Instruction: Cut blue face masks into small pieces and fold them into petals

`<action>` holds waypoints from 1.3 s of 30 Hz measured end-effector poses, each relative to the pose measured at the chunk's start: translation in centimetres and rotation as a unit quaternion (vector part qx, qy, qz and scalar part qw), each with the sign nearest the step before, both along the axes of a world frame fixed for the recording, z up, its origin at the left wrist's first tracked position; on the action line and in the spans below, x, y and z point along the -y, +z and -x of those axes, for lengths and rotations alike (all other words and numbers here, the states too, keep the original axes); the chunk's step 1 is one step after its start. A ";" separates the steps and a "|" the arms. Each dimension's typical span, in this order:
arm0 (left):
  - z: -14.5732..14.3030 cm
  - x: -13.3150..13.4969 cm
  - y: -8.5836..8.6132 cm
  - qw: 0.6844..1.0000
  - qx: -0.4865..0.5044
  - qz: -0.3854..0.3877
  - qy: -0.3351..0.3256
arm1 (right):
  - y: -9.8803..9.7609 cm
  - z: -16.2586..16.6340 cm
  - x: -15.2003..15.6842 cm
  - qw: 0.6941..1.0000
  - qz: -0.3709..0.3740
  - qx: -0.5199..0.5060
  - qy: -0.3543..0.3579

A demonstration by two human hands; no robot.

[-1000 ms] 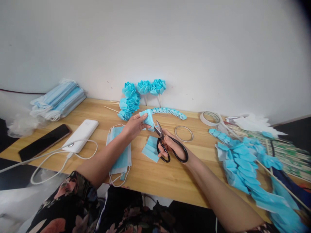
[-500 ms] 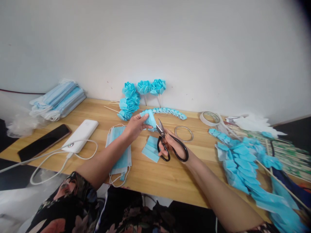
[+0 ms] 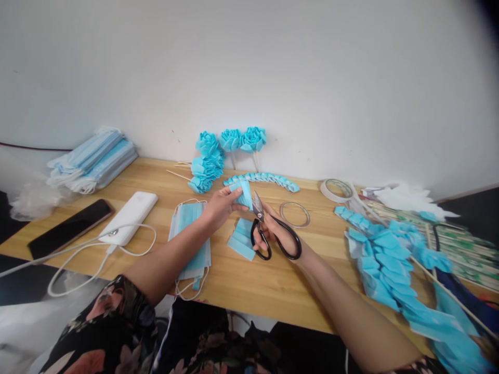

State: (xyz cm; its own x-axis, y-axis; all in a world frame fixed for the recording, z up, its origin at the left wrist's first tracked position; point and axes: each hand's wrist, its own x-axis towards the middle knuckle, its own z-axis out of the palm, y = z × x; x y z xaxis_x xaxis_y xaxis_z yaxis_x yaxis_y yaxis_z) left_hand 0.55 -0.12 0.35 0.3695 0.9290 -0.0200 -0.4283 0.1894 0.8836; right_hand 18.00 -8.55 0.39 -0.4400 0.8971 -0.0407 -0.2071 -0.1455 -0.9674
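Between thumb and fingers my left hand (image 3: pixel 223 206) pinches a small blue piece of mask fabric (image 3: pixel 245 195). My right hand (image 3: pixel 276 231) grips black-handled scissors (image 3: pixel 259 210), their blades parted and pointing up beside the piece's right edge. Another blue fabric piece (image 3: pixel 242 239) lies on the table below the hands. A blue face mask (image 3: pixel 190 259) with white ear loops lies partly under my left forearm. Behind the hands, a folded, pleated blue strip (image 3: pixel 268 179) rests on the table.
Blue fabric roses (image 3: pixel 208 161) on sticks stand and lie by the wall. A mask stack (image 3: pixel 93 161), phone (image 3: pixel 70 228) and white power bank (image 3: pixel 130 215) are at left. Tape roll (image 3: pixel 336 191), thin ring (image 3: pixel 295 214) and blue fabric strips (image 3: pixel 390 265) are at right.
My left hand has shifted slightly right and down with the fabric piece, which has turned more upright. The scissors have barely moved.
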 end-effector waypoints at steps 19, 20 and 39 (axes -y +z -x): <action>-0.7 0.7 0.3 0.998 0.050 0.011 0.040 | 0.3 0.8 0.1 0.996 -0.002 -0.041 -0.075; -0.7 0.8 0.4 0.998 0.051 0.014 0.042 | 0.3 0.8 0.2 0.996 -0.007 -0.040 -0.080; -0.5 0.5 0.5 0.998 0.060 0.010 0.031 | 0.4 1.1 0.4 0.994 -0.020 -0.041 -0.102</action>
